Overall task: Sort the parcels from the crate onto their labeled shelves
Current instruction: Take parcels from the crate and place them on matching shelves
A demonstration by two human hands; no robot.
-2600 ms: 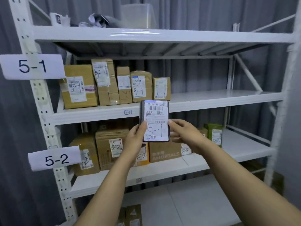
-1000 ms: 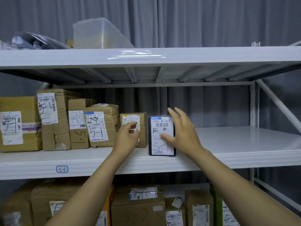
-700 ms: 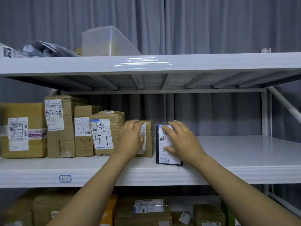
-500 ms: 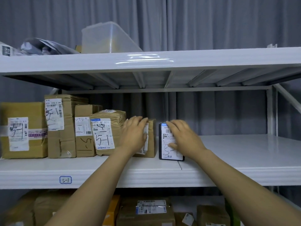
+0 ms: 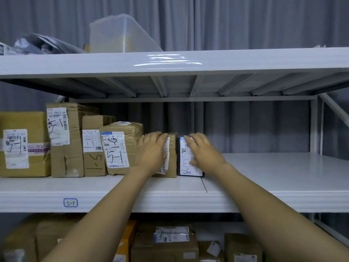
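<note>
On the middle shelf (image 5: 264, 178), which carries a small hand-drawn 5-1 tag (image 5: 70, 202) on its front edge, the black parcel (image 5: 186, 167) stands upright at the right end of a row of boxes. Its white label faces out with "5-1" written on it in marker. The right hand (image 5: 204, 154) lies flat against the front of the black parcel, fingers straight and close together, reaching up to its top edge. It presses rather than grips.

Just left of the black parcel, touching it or nearly so, stands a small brown parcel (image 5: 172, 159). The left hand (image 5: 151, 154) is spread flat over its front, fingers straight, covering most of its label. Further left of the black parcel come a paper-wrapped parcel (image 5: 120, 148) marked 5-1, then a narrow carton (image 5: 92, 148), a taller taped carton (image 5: 64, 140) and a wide carton (image 5: 22, 144) at the frame's edge, all side by side with labels outward. To the right of the black parcel the shelf board is bare white.

Above the black parcel runs the top shelf (image 5: 170, 61), holding a translucent plastic tub (image 5: 120, 35) tipped on a slant and some crumpled packaging (image 5: 37, 44). Below the black parcel, more brown cartons (image 5: 166, 242) sit on the lower shelf. A grey curtain (image 5: 245, 21) hangs behind the rack.
</note>
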